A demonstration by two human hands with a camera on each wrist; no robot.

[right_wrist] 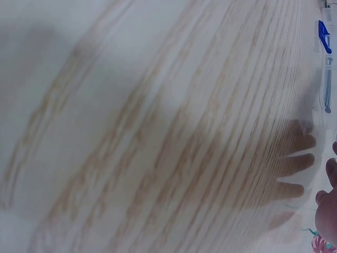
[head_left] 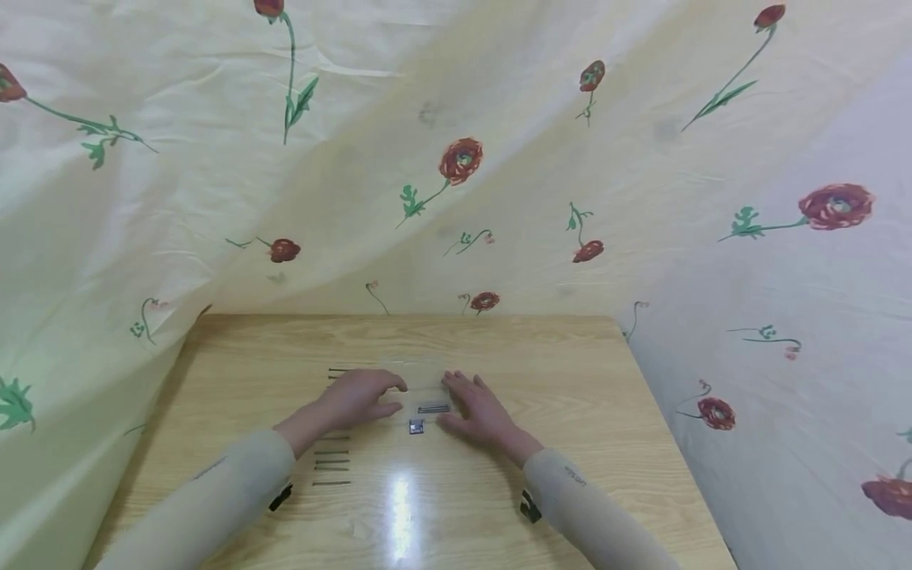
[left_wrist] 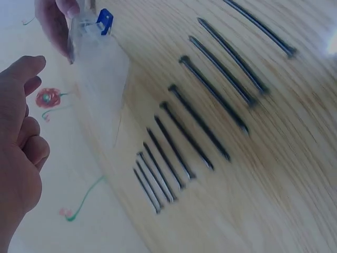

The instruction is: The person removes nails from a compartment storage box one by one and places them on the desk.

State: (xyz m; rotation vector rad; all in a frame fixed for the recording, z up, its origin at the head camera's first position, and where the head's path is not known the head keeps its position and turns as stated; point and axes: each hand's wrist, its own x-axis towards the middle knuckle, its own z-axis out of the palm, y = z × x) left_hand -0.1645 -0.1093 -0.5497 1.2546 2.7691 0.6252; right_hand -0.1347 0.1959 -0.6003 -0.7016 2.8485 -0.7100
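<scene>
Clear plastic box [head_left: 420, 396] at mid-table [head_left: 570, 372], flanked by left hand [head_left: 359, 400] and right hand [head_left: 479, 412], fingers relaxed, touching its sides, gripping nothing. Beside left wrist, row of nails [left_wrist: 200, 121] on wood; flowered cloth [head_left: 456, 158] beyond.

Both forearms in pale sleeves, reaching forward from six o'clock and converging toward the centre. Left hand [head_left: 359, 400] palm down, fingers loosely curved and pointing toward two o'clock, thumb tucked under at four o'clock; in the left wrist view fingers [left_wrist: 23, 142] relaxed and slightly curled, gripping nothing visible. Right hand [head_left: 476, 410] palm down, fingers nearly straight and spread a little, pointing toward eleven o'clock, thumb out toward nine o'clock. Hands near each other, not touching. Dark strap at each wrist's underside.
</scene>
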